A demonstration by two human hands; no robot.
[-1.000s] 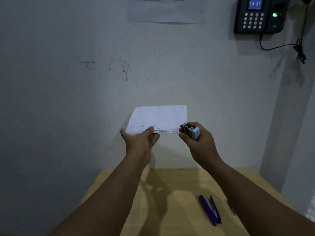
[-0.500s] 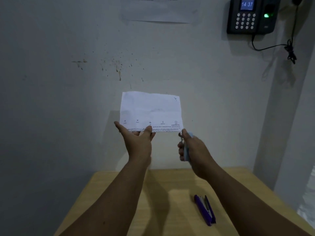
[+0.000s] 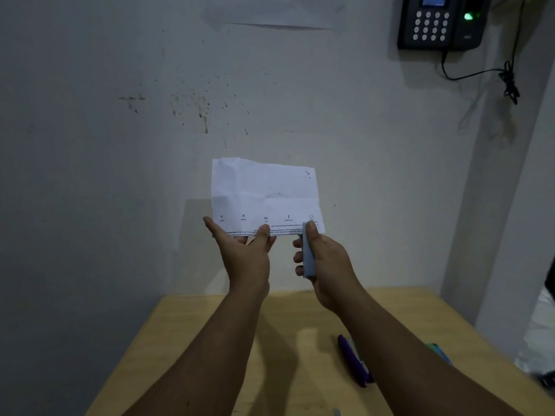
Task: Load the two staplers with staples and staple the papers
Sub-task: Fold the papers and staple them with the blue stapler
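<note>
Main risk from here, as I judge it: the papers are held up in mid-air w/ nothing behind them, so when the light-blue stapler squeezes at the lower right corner the sheets could flex or slip out of line & the staple lands crooked, or catches only the front sheet. Can't tell how many sheets there are; they read as one white rectangle w/ small print along the bottom edge. Second risk: the stapler nose sits right at the paper's edge, so a shallow bite could tear out. Left hand is partly open, thumb on the front of the bottom edge, fingers spread behind, a light pinch near the lower middle, not much to resist a pull. Right hand is wrapped closed around the stapler, thumb on top near the nose, which touches or just overlaps the corner; whether the paper is actually inside the mouth is hidden. The purple stapler lies on the desk below the right forearm, well apart from the papers, untouched. Dark keypad device on the wall upper right, not involved.
</note>
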